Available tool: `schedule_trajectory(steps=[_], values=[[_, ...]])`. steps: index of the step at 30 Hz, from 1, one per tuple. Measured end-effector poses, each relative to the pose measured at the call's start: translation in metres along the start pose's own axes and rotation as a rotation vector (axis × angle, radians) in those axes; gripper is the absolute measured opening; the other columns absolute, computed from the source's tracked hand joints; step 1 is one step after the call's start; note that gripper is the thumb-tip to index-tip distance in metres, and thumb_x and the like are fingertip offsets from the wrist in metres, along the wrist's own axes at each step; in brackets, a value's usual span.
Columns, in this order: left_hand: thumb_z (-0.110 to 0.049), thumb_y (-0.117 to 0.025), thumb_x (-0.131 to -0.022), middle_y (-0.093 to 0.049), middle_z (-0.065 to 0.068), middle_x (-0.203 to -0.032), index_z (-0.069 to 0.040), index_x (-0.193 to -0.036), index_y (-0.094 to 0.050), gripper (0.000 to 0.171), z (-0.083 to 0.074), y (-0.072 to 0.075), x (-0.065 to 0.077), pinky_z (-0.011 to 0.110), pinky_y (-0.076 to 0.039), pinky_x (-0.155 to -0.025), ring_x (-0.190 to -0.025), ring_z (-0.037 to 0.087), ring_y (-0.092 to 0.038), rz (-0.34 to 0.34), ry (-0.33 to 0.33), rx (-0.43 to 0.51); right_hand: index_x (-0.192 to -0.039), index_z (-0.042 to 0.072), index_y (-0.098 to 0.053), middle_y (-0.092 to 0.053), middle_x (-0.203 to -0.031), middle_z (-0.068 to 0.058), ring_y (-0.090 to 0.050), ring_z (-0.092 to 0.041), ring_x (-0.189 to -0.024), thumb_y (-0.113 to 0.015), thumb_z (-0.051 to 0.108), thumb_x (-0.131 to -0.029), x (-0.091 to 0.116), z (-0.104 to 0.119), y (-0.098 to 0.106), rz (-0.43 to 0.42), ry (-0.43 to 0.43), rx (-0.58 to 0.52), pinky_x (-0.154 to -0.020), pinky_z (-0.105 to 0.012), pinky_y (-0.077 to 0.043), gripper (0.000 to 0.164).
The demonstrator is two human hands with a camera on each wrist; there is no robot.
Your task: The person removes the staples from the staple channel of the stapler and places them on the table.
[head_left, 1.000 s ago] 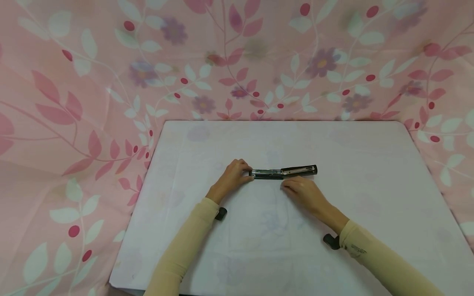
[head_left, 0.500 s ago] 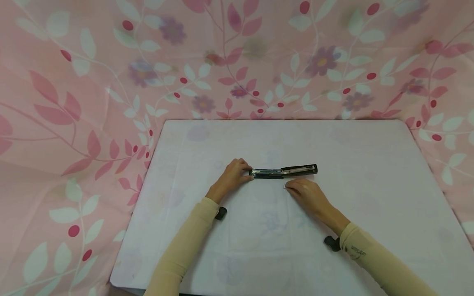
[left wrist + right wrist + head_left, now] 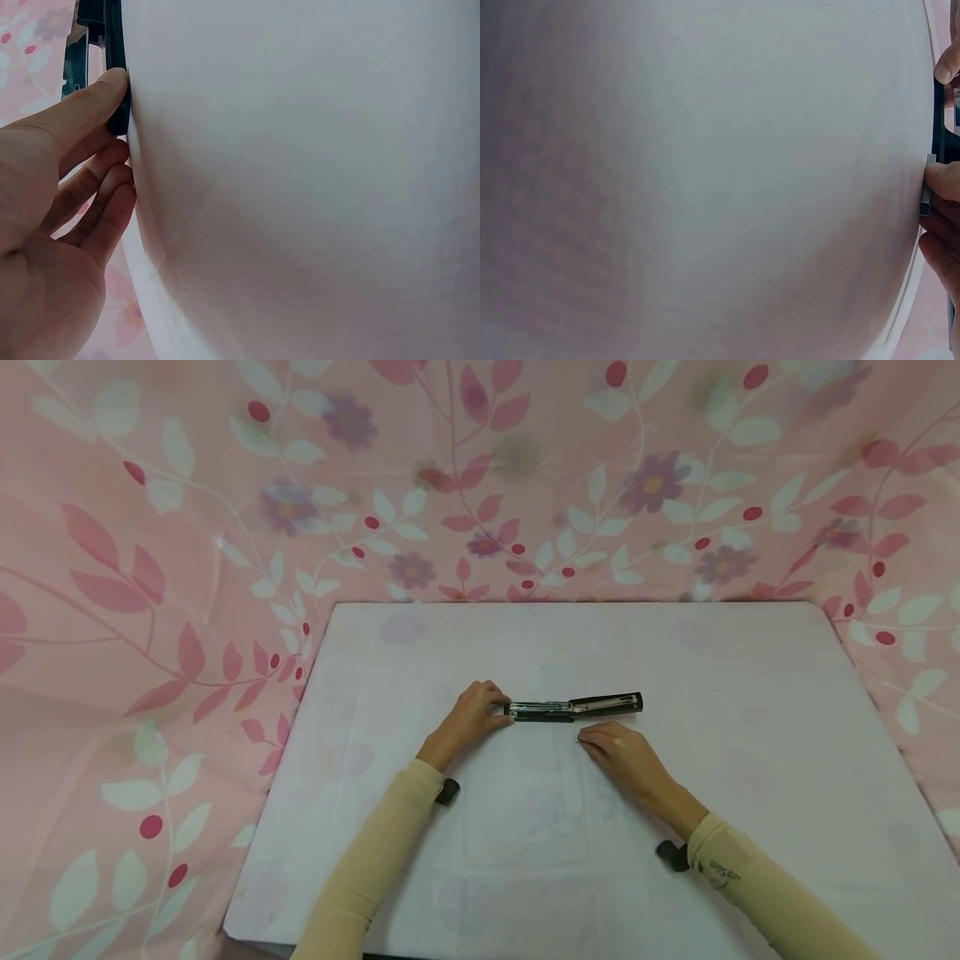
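A black stapler (image 3: 542,717) lies opened out on the table, its metal channel facing up and its top arm swung back to the right. My left hand (image 3: 472,717) pinches the stapler's left end between thumb and fingers; the left wrist view shows the thumb against its dark side (image 3: 115,45). Just in front of the hinge, my right hand (image 3: 621,753) pinches a small silver strip of staples (image 3: 926,199), apart from the stapler in the head view. Most of that strip is hidden by the fingers there, with only a pale tip showing.
A white cloth covers the table (image 3: 420,643). Pink floral fabric (image 3: 465,468) hangs behind it and along both sides. Each forearm has a dark wrist camera strapped on, the left camera (image 3: 448,792) and the right camera (image 3: 672,855).
My right hand has drawn back slightly toward me and to the right of the stapler, and the tip of the staple strip has come into view. The left hand and stapler stay put.
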State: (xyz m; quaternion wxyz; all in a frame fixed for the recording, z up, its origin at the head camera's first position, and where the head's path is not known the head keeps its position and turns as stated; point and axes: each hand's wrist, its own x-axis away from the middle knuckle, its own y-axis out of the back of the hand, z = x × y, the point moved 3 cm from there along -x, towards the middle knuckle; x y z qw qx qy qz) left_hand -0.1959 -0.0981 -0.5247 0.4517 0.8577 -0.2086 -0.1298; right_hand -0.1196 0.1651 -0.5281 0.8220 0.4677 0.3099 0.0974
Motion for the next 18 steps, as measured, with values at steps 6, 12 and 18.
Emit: schedule_trajectory(steps=[6, 12, 18], values=[[-0.023, -0.080, -0.082, -0.067, 0.007, -0.105, -0.007, -0.110, -0.074, 0.033, 0.001, -0.001, -0.001, 0.037, -0.048, -0.086, -0.098, 0.023, -0.056, -0.005, -0.002, -0.004, -0.099, 0.006, -0.076, -0.076, -0.099, -0.006, -0.070, -0.022, -0.097, -0.077, 0.008, -0.083, -0.002, 0.002, 0.002, 0.027, -0.016, 0.019, -0.085, -0.038, -0.056, 0.016], [-0.026, -0.080, -0.082, -0.067, 0.005, -0.107, -0.008, -0.113, -0.073, 0.036, 0.004, -0.004, 0.001, 0.036, -0.048, -0.086, -0.099, 0.022, -0.056, 0.010, 0.017, -0.020, -0.105, 0.004, -0.075, -0.074, -0.108, -0.011, -0.069, -0.027, -0.102, -0.080, 0.010, -0.080, -0.004, 0.008, 0.010, -0.008, 0.040, 0.014, -0.087, -0.041, -0.055, 0.027], [-0.043, -0.078, -0.081, -0.063, 0.004, -0.122, -0.012, -0.132, -0.063, 0.061, 0.006, 0.008, 0.009, 0.037, -0.046, -0.098, -0.110, 0.020, -0.053, 0.016, 0.070, -0.013, -0.110, 0.000, -0.073, -0.071, -0.110, -0.015, -0.068, -0.029, -0.102, -0.084, 0.012, -0.075, -0.022, 0.001, 0.048, -0.214, 0.136, -0.024, -0.082, -0.039, -0.056, 0.038]])
